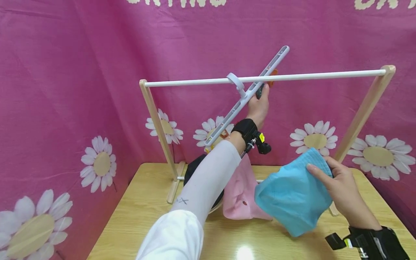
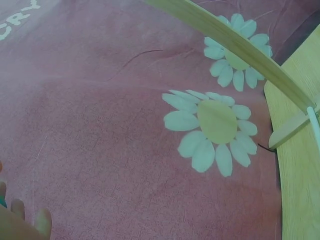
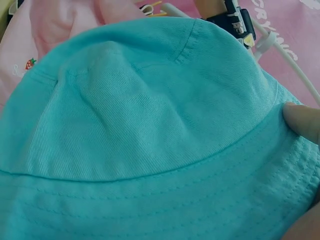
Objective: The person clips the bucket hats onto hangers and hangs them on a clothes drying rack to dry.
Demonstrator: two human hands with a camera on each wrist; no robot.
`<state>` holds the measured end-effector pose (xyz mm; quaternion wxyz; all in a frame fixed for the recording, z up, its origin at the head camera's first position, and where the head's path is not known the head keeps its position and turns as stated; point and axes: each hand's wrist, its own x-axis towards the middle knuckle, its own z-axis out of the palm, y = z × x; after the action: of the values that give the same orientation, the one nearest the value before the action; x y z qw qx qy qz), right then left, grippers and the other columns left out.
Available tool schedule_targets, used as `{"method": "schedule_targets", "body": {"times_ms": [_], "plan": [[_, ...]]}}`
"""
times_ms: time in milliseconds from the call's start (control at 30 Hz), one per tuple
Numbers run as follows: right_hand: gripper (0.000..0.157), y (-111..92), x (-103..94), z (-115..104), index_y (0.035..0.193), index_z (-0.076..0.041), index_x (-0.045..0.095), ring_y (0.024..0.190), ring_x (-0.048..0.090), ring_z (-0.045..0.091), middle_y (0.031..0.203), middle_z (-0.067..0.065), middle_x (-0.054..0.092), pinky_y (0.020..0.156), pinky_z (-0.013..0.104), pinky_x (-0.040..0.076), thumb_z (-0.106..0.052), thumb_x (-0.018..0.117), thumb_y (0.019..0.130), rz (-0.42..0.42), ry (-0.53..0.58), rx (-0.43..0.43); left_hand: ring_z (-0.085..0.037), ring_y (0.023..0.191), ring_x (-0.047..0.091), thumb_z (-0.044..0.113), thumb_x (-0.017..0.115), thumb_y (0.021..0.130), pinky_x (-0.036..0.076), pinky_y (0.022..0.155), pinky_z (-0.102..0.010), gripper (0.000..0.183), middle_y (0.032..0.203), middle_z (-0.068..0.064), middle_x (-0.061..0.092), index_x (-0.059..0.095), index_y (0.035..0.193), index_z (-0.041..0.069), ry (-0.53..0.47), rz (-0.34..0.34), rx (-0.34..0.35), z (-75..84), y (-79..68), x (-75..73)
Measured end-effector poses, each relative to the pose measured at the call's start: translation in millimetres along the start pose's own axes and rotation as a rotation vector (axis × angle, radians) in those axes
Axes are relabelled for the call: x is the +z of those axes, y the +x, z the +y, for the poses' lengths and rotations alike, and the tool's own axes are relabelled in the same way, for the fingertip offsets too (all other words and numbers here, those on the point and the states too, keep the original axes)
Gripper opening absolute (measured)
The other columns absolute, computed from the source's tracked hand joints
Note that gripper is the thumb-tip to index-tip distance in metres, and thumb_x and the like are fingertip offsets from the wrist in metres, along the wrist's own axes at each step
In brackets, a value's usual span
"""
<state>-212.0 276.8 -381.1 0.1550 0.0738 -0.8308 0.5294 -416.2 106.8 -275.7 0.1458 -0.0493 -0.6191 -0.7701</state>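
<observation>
A light blue bucket hat [image 1: 294, 193] hangs from my right hand [image 1: 346, 189], which pinches its brim between thumb and fingers. In the right wrist view the hat [image 3: 150, 110] fills most of the picture, with the thumb [image 3: 302, 120] pressed on the stitched brim. My left hand [image 1: 259, 108] reaches up and grips the pale grey slotted hanger [image 1: 232, 113] from below, beside a dark clip [image 1: 260, 91]; its far fingers are hidden. The hanger tilts steeply, its hook [image 1: 237, 83] over the rack's white bar [image 1: 312, 76]. An orange piece [image 1: 273, 74] shows behind the bar.
Wooden posts [image 1: 365, 112] hold up the rack on a wooden table [image 1: 130, 216]. Pink cloth [image 1: 242, 198] with a small strawberry lies on the table, next to a black item [image 1: 192, 169] partly behind the left forearm. A pink curtain [image 1: 97, 72] with daisies hangs behind.
</observation>
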Motion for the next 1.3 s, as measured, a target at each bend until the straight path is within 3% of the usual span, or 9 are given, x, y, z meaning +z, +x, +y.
{"method": "schedule_targets", "body": {"times_ms": [233, 633, 867, 1100, 1300], "plan": [[0.028, 3.5, 6.1, -1.5, 0.122, -0.003, 0.058, 0.080, 0.062, 0.009, 0.098, -0.011, 0.060, 0.071, 0.017, 0.053, -0.017, 0.062, 0.098, -0.002, 0.015, -0.006, -0.003, 0.123, 0.046, 0.038, 0.049, 0.104, 0.037, 0.104, -0.021, 0.037, 0.132, 0.003, 0.058, 0.058, 0.134, 0.018, 0.022, 0.007, 0.036, 1.8, -0.9, -4.5], [0.026, 3.5, 10.0, 0.4, 0.120, -0.004, 0.059, 0.079, 0.061, 0.010, 0.096, -0.007, 0.061, 0.070, 0.019, 0.054, -0.020, 0.062, 0.099, -0.011, 0.037, 0.009, -0.005, 0.122, 0.047, 0.031, 0.038, 0.109, 0.038, 0.102, -0.020, 0.036, 0.132, -0.007, 0.058, 0.054, 0.132, 0.009, 0.217, -0.120, 0.134, -6.6, -14.6, -20.4], [0.017, 4.0, 12.6, 3.3, 0.114, -0.008, 0.062, 0.078, 0.060, 0.008, 0.094, -0.007, 0.061, 0.069, 0.018, 0.054, -0.012, 0.061, 0.098, -0.032, 0.121, -0.017, -0.012, 0.096, 0.051, 0.032, 0.029, 0.111, 0.041, 0.081, -0.020, 0.036, 0.104, -0.007, 0.057, 0.051, 0.114, 0.004, 0.304, -0.205, 0.148, -8.1, -25.9, -27.2], [0.022, 1.5, 15.1, 0.1, 0.118, -0.007, 0.059, 0.077, 0.060, 0.009, 0.093, -0.008, 0.060, 0.069, 0.020, 0.054, -0.017, 0.061, 0.099, -0.018, 0.099, 0.026, -0.012, 0.092, 0.050, 0.032, 0.028, 0.111, 0.040, 0.076, -0.019, 0.031, 0.099, -0.005, 0.054, 0.047, 0.111, 0.007, 0.322, -0.249, 0.172, 0.1, -36.0, -30.2], [0.020, 0.5, 19.2, 0.4, 0.117, -0.011, 0.062, 0.078, 0.059, 0.007, 0.093, -0.009, 0.059, 0.068, 0.017, 0.053, -0.014, 0.063, 0.097, -0.024, 0.132, 0.014, -0.011, 0.086, 0.045, 0.028, 0.033, 0.109, 0.035, 0.072, -0.020, 0.023, 0.094, -0.002, 0.046, 0.046, 0.103, 0.010, 0.284, -0.284, 0.120, 0.3, -40.1, -34.6]]}}
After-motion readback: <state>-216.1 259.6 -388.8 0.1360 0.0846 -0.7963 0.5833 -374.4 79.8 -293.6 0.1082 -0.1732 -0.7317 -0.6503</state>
